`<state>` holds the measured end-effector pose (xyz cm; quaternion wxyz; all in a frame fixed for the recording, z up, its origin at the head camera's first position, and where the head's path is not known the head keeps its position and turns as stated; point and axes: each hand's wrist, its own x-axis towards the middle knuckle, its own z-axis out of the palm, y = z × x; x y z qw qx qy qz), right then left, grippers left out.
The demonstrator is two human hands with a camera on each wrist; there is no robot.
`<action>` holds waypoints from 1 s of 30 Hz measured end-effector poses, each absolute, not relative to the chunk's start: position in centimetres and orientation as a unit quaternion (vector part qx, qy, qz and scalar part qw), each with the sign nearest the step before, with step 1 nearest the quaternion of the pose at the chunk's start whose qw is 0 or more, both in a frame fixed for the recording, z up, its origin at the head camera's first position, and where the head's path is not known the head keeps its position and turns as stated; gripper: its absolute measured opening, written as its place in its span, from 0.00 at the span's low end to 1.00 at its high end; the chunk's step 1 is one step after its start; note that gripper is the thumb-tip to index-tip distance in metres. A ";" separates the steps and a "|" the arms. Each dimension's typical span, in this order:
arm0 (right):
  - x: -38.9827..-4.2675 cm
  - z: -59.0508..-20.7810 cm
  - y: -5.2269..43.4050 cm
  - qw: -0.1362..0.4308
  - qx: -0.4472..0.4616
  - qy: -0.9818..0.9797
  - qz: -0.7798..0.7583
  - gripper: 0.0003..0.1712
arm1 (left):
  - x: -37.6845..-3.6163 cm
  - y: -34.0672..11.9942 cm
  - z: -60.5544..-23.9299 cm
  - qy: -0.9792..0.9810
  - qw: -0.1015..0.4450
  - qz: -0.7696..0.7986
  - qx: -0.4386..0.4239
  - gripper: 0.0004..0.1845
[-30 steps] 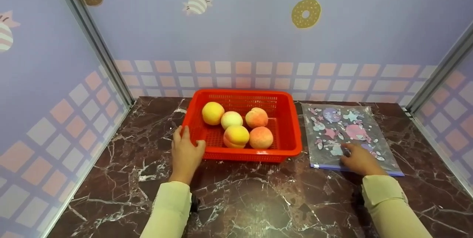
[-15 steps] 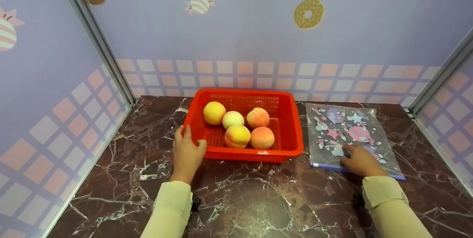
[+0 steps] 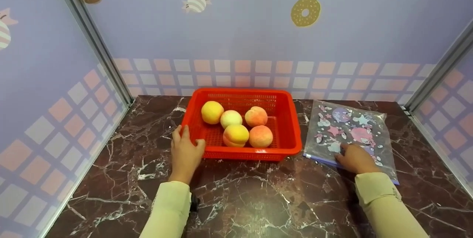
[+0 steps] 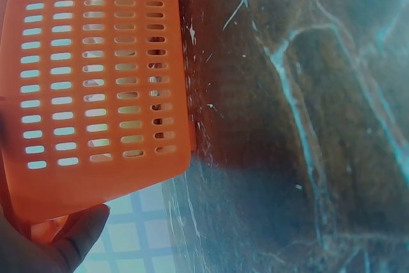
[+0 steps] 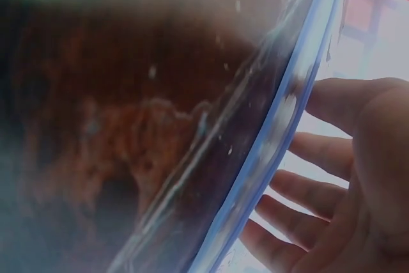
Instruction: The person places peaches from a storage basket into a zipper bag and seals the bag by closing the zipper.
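Zip bag (image 3: 351, 134) printed with stars and balloons, flat on dark marble bench (image 3: 251, 201), just right of red basket (image 3: 286, 119) holding five peaches (image 3: 236, 135). Right hand (image 3: 355, 159) resting on bag's near edge, fingers relaxed. Left hand (image 3: 186, 153) gripping basket's near-left corner, thumb against front wall.

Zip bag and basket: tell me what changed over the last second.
The right hand, resting on the printed zip bag, has swung the bag: its near edge slid left toward the red basket and it now lies slanted. The left hand stays on the basket's near left corner; basket and five peaches kept their places.
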<state>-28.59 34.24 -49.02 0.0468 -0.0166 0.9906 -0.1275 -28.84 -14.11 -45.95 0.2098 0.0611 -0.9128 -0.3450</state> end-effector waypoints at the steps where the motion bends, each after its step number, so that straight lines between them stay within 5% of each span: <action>1: -28.6 -49.1 34.2 0.044 -0.016 0.991 -0.127 0.25 | -28.8 -14.1 -45.9 -0.913 0.210 -0.345 0.060 0.35; 30: -28.8 -48.9 32.3 0.016 0.064 0.989 -0.132 0.29 | -29.0 -14.3 -46.2 -0.909 0.219 -0.351 0.044 0.34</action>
